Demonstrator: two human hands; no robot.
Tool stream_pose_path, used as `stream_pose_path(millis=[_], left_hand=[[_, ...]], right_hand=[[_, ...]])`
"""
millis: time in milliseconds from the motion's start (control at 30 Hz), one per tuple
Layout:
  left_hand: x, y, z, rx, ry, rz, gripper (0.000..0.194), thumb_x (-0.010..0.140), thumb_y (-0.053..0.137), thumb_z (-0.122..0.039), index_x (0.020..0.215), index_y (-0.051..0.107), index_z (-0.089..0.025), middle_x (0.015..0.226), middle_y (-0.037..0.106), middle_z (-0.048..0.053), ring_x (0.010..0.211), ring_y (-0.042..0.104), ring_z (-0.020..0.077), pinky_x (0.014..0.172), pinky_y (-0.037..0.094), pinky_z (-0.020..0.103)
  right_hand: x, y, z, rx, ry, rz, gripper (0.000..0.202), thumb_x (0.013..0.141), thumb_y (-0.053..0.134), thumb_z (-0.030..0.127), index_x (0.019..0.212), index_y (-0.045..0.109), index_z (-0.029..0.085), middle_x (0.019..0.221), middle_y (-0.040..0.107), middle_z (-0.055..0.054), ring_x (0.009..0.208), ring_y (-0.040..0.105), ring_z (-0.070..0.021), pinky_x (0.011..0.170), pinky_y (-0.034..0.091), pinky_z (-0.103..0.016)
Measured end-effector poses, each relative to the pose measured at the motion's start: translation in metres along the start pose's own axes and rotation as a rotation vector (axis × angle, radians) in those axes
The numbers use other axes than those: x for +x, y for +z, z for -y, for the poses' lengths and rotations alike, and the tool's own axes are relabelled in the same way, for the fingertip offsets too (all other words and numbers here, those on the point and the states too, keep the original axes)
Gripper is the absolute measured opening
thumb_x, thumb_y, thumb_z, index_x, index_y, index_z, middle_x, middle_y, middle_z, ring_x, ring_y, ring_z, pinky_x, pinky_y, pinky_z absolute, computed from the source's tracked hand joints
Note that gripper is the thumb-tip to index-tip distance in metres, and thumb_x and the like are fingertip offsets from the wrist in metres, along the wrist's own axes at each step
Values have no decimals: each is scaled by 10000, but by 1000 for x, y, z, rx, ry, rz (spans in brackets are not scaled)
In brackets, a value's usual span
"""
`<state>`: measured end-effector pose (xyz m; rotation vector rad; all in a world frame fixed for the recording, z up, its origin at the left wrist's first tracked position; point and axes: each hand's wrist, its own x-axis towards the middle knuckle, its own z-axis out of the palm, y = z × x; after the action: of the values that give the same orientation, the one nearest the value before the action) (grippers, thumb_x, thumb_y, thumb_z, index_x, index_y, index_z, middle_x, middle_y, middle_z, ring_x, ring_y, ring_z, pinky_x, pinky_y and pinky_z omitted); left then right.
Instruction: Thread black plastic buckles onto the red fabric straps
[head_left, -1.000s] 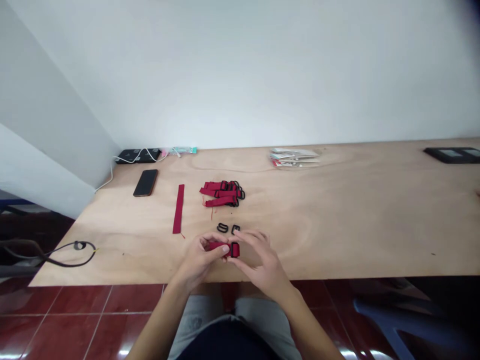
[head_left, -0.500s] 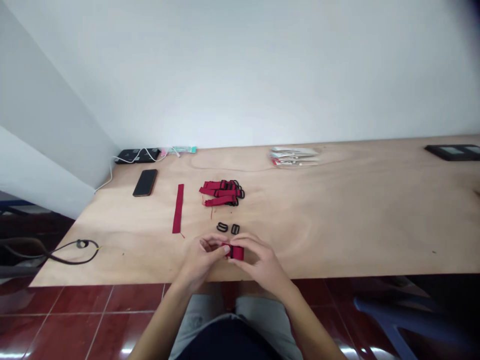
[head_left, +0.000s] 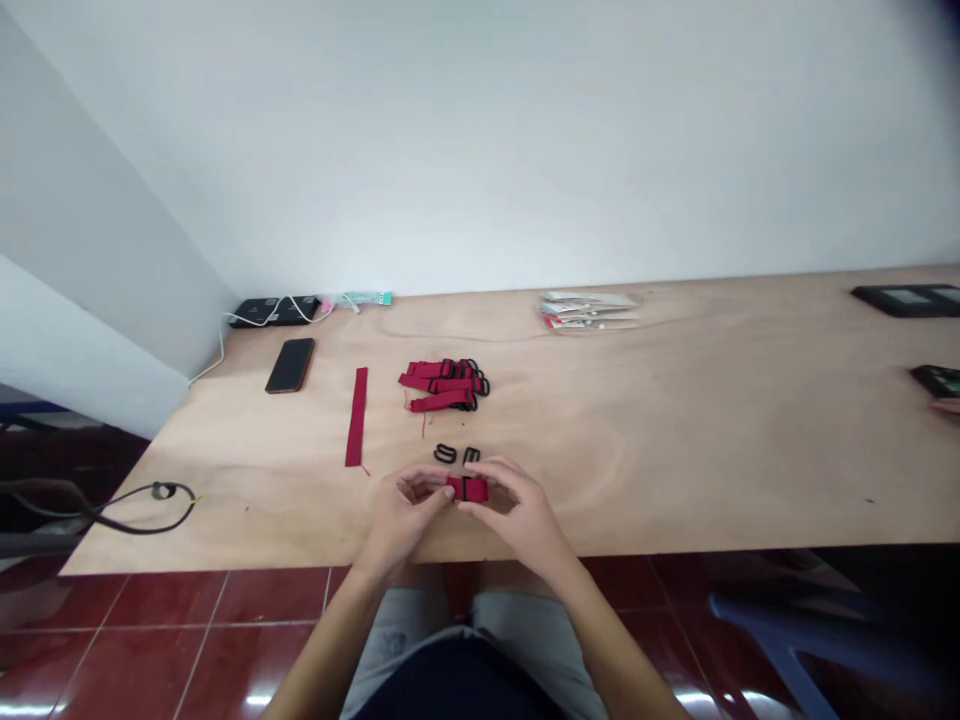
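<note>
Close to the table's front edge, a short red webbing strap (head_left: 475, 490) with a black slider buckle (head_left: 464, 489) around it is between my two hands. My left hand (head_left: 401, 510) pinches the strap's left end, thumb in front. On the other side, my right hand (head_left: 521, 510) has its thumb along the strap's lower edge and its fingers curved over the top by the buckle. Just beyond my fingers lie a black oval ring (head_left: 445, 454) and a black slider (head_left: 471, 455), the slider partly covered by a fingertip.
Farther back is a pile of red straps with black buckles (head_left: 442, 385). A flat red strap (head_left: 357, 418) and a phone (head_left: 290, 366) lie left. Packets (head_left: 589, 311) sit near the wall. At the right edge, another person's hand (head_left: 946, 405) touches a dark device (head_left: 937, 381).
The strap in my hands has risen slightly away from me, and my right fingers have spread a little. A dark device and another person's fingers have appeared at the right edge.
</note>
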<state>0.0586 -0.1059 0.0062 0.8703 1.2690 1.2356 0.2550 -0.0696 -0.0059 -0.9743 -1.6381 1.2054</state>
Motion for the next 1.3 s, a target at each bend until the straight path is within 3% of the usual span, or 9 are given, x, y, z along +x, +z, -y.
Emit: stream_pose_path(millis=[133,267,533,833,1100,1233,1300], left_hand=[[-1,-2,2,54,53,48,399,760,936,-337,1100,813,-169,1066,843,123,925,809,246,887,661,364],[-5,2,-5,128,138,146,447,759,931,-294,1178,819,-188,1263,808,134,1132,790,292,999,656,403],[-5,-1,-7,170,68,158,414,724,963,-314,1096,854,-167,1113,849,128,1078,808,338,1005,662,460],[-5,-1,-8,74,75,114,400,692,984,-313,1046,850,-183,1134,841,136,1107,794,331,1063,623,487],[-7,-3,-14,212,241,213,253,841,873,-268,1085,838,-212,1204,804,142,1175,758,301,1054,622,455],[-8,-10,-9,183,163,223,303,799,907,-261,1086,835,-194,1195,812,146,1148,776,309,1092,606,481],[-8,-12,-8,163,111,211,350,762,943,-284,1080,837,-182,1169,821,154,1108,789,319,1073,617,492]], right_hand=[[1,1,-3,210,112,-27,284,805,920,348,1036,813,223,1057,739,-78,914,730,-229,800,623,-341],[3,-1,5,248,129,2,212,783,930,324,943,841,217,1059,745,-83,978,733,-239,828,618,-333],[4,-7,11,308,158,79,188,793,927,315,940,856,224,1050,755,-72,1013,729,-233,857,611,-321],[-5,-1,-3,417,233,29,349,787,934,441,1005,765,226,1166,724,-86,1054,723,-249,951,598,-372],[5,-11,14,256,144,251,331,943,780,497,835,669,204,1094,589,-70,1065,633,-223,961,535,-346],[3,-14,9,338,115,303,363,956,759,521,817,648,205,1109,596,-76,1130,631,-247,1015,514,-384],[-1,-12,7,441,131,284,394,955,741,571,832,625,216,1116,600,-80,1082,644,-246,966,541,-389]])
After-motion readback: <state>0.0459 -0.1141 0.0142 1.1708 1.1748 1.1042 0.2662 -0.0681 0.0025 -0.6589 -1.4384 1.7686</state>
